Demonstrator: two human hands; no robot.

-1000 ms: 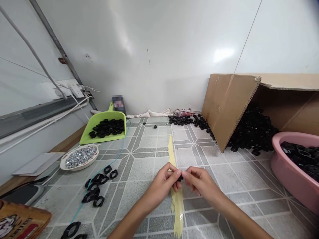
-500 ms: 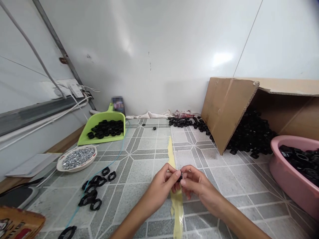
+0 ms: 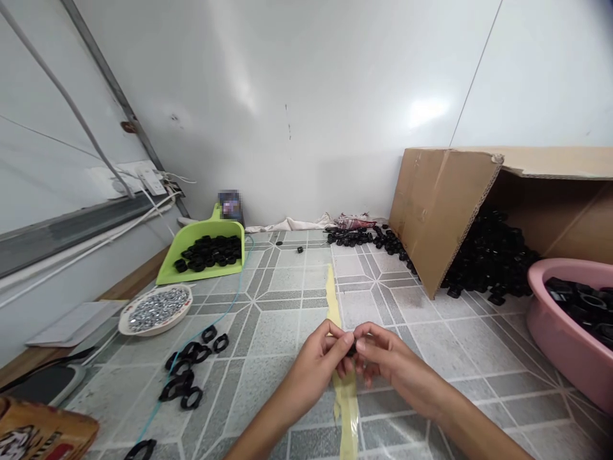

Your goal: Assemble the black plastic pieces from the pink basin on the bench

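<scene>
Between my two hands is a small black plastic part (image 3: pixel 352 349), mostly covered by fingers, so its exact shape cannot be told. My left hand (image 3: pixel 326 351) pinches it from the left with thumb and forefinger. From the other side, my right hand (image 3: pixel 385 354) pinches the same part. Both hands are held over a strip of yellow tape (image 3: pixel 348 415) stuck to the tiled-pattern surface. To the left of my hands, several black rings (image 3: pixel 191 397) lie loose, and a shallow bowl (image 3: pixel 125 324) holds many small shiny metal pieces.
A green dustpan (image 3: pixel 167 271) with black rings stands at the back left. On the right, a cardboard box (image 3: pixel 421 217) lies on its side, spilling black parts (image 3: pixel 493 262). A pink basin (image 3: pixel 550 326) of black parts sits beside it. An orange-brown packet (image 3: pixel 48 428) occupies the near left corner.
The whole view has shifted slightly, so things appear a little further right. Both hands keep their pinch on the small black part, with hardly any change in finger position.
</scene>
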